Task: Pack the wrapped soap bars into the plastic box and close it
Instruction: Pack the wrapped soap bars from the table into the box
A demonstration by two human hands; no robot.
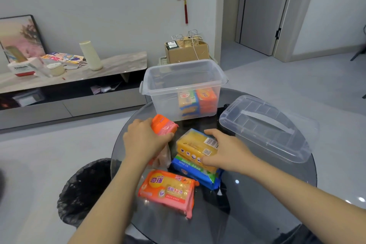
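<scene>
Head view shows both hands at frame centre gripping soap bars on the bench — left hand [145,140] fingers around an orange pack [164,126], right hand [227,150] clasping a yellow barcoded bar [195,144] — the open plastic box [158,77] lying straight above, lid [267,127] right; lower pack reads "奇强".

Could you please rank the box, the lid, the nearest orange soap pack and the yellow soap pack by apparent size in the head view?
1. Box and lid: look alike, and the lid lies nearer, so unranked.
2. Orange soap pack.
3. Yellow soap pack, partly covered by the right hand.
</scene>
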